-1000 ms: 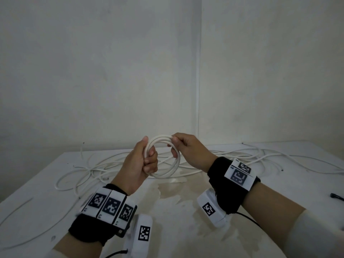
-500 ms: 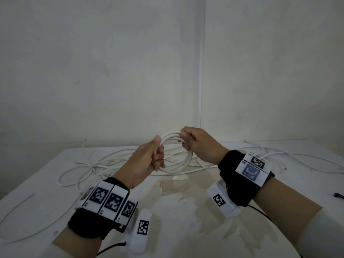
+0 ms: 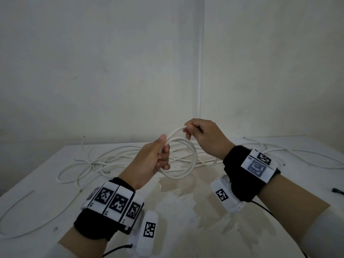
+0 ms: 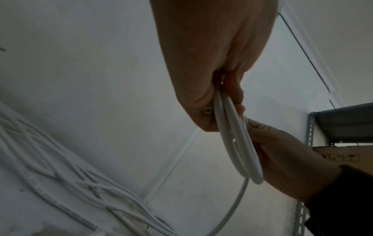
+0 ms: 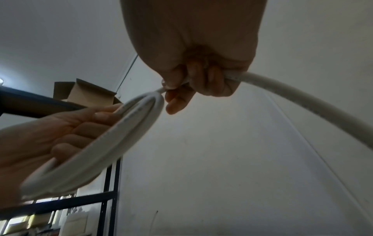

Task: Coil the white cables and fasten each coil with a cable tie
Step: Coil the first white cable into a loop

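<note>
Coil [image 3: 183, 162] hangs above table [image 3: 186, 211], centre; left hand [image 3: 149, 161] clenched round its near-left side. Right hand [image 3: 206, 138] pinches the free cable [image 3: 175, 131] above it. Lay each turn flush, matching loop size; keep tension light.

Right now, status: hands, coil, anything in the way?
Left hand grips coil, held above table. Right hand pinches the cable feeding it. No tie on. Loose cables behind.
</note>
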`<state>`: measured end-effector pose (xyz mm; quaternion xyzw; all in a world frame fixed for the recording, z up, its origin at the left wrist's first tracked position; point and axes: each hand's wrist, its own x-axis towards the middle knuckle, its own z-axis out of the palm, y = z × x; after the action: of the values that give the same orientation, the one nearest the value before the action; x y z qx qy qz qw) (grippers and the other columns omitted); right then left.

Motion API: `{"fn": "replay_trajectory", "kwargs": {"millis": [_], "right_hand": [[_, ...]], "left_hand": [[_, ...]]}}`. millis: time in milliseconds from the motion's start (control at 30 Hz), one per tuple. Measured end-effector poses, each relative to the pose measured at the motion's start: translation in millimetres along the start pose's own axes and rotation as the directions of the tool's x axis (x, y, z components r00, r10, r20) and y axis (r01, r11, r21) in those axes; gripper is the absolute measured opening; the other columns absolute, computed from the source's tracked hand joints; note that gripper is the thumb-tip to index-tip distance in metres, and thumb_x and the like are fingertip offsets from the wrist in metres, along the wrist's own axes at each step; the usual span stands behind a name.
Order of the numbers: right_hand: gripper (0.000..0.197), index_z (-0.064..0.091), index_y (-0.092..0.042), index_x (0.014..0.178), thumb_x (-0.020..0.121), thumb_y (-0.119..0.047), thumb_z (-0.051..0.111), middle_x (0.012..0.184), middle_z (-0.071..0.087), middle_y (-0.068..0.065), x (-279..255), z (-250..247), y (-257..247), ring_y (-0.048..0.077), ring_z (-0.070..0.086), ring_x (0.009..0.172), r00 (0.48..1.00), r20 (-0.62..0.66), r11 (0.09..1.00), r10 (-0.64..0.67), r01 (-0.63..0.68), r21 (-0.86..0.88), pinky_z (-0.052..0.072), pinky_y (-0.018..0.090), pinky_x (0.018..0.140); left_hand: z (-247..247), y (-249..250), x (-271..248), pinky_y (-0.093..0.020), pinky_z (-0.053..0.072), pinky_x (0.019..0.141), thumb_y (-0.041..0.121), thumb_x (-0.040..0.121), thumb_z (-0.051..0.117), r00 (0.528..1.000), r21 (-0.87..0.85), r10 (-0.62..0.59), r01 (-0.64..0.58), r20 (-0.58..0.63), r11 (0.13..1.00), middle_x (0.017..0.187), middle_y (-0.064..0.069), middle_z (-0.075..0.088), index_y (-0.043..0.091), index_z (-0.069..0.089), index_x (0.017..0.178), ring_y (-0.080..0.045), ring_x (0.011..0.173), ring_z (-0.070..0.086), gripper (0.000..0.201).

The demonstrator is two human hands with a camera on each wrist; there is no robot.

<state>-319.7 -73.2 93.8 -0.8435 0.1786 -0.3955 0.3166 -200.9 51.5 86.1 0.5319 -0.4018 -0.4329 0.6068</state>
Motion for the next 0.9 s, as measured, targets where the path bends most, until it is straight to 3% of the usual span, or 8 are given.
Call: {"fn": "replay_trajectory", "kwargs": {"millis": [167, 367, 533, 600, 667, 733, 800, 900], "right_hand": [[0.036, 0.052, -0.026, 0.065, 0.094, -0.006, 0.046, 0.062, 0.058, -0.009, 2.6, -4.2, -0.3, 0.025, 0.052, 0.07, 0.996, -0.087, 0.999, -0.032, 0.031, -0.014, 0.038, 0.018, 0.065], [0.034, 0.054, -0.027, 0.067, 0.093, -0.006, 0.047, 0.06, 0.058, -0.006, 3.2, -9.9, -3.4, 0.036, 0.053, 0.07, 0.989, -0.146, 1.0, -0.018, 0.017, -0.012, 0.042, 0.03, 0.066], [0.03, 0.056, -0.019, 0.073, 0.097, -0.011, 0.041, 0.066, 0.062, 0.001, -6.9, -8.4, -6.4, 0.011, 0.057, 0.068, 0.998, 0.033, 0.994, 0.059, -0.062, 0.095, 0.044, 0.022, 0.074], [0.029, 0.059, -0.011, 0.08, 0.099, -0.012, 0.037, 0.069, 0.063, 0.003, -11.3, -9.1, -8.4, -0.001, 0.054, 0.059, 0.993, 0.106, 0.99, 0.054, -0.067, 0.122, 0.041, 0.01, 0.066], [0.028, 0.06, -0.003, 0.093, 0.1, -0.012, 0.034, 0.07, 0.061, 0.002, -16.6, -8.1, -5.8, -0.003, 0.047, 0.046, 0.985, 0.152, 0.989, 0.078, -0.096, 0.116, 0.036, 0.007, 0.053], [0.026, 0.06, -0.013, 0.096, 0.1, -0.015, 0.034, 0.07, 0.06, -0.004, -21.6, -4.8, 1.0, 0.001, 0.042, 0.047, 0.977, 0.179, 0.99, 0.113, -0.125, 0.058, 0.034, 0.01, 0.051], [0.026, 0.057, -0.027, 0.084, 0.099, -0.018, 0.038, 0.071, 0.057, -0.007, -24.3, -1.7, 7.7, 0.007, 0.046, 0.057, 0.974, 0.183, 0.991, 0.134, -0.133, -0.018, 0.038, 0.016, 0.059], [0.025, 0.056, -0.028, 0.074, 0.096, -0.023, 0.044, 0.074, 0.054, -0.011, -24.0, -1.3, 8.1, 0.0, 0.047, 0.061, 0.978, 0.15, 0.982, 0.146, -0.125, -0.142, 0.036, 0.012, 0.061]], "left_hand": [[7.5, -0.6, 0.4, -0.018, 0.038, 0.044, 0.036, 0.099, 0.03, 1.0, -0.003, 0.004, -0.004, 0.007, 1.0, 0.043, 0.01, 0.027, 0.013, 0.044, 0.065, -0.004, 0.034, 0.023, 0.044], [13.9, 2.2, 0.7, -0.018, 0.038, 0.044, 0.035, 0.101, 0.027, 1.0, -0.021, 0.014, -0.014, 0.011, 1.0, 0.043, 0.01, 0.027, 0.013, 0.045, 0.065, -0.005, 0.035, 0.023, 0.045], [8.3, 6.2, 3.2, -0.017, 0.035, 0.042, 0.035, 0.1, 0.031, 0.996, -0.076, 0.079, -0.082, -0.04, 0.994, 0.043, 0.01, 0.025, 0.014, 0.039, 0.063, -0.005, 0.035, 0.022, 0.043], [5.4, 8.7, 4.8, -0.017, 0.033, 0.04, 0.034, 0.1, 0.032, 0.991, -0.097, 0.102, -0.11, -0.088, 0.989, 0.042, 0.01, 0.024, 0.015, 0.037, 0.063, -0.005, 0.035, 0.021, 0.042], [1.1, 11.4, 6.0, -0.016, 0.03, 0.038, 0.032, 0.099, 0.033, 0.984, -0.125, 0.116, -0.133, -0.132, 0.983, 0.042, 0.01, 0.023, 0.016, 0.036, 0.062, -0.004, 0.034, 0.02, 0.041], [-4.1, 12.2, 7.3, -0.016, 0.027, 0.037, 0.031, 0.099, 0.034, 0.978, -0.117, 0.128, -0.148, -0.163, 0.982, 0.042, 0.01, 0.023, 0.016, 0.036, 0.062, -0.004, 0.034, 0.019, 0.04], [-7.4, 10.5, 6.6, -0.016, 0.026, 0.037, 0.03, 0.099, 0.034, 0.975, -0.1, 0.131, -0.15, -0.18, 0.984, 0.042, 0.01, 0.023, 0.016, 0.036, 0.062, -0.004, 0.034, 0.019, 0.039], [-8.6, 6.6, 6.1, -0.016, 0.026, 0.037, 0.028, 0.099, 0.034, 0.971, -0.118, 0.146, -0.171, -0.191, 0.978, 0.043, 0.01, 0.023, 0.017, 0.036, 0.062, -0.004, 0.035, 0.018, 0.039]]}}
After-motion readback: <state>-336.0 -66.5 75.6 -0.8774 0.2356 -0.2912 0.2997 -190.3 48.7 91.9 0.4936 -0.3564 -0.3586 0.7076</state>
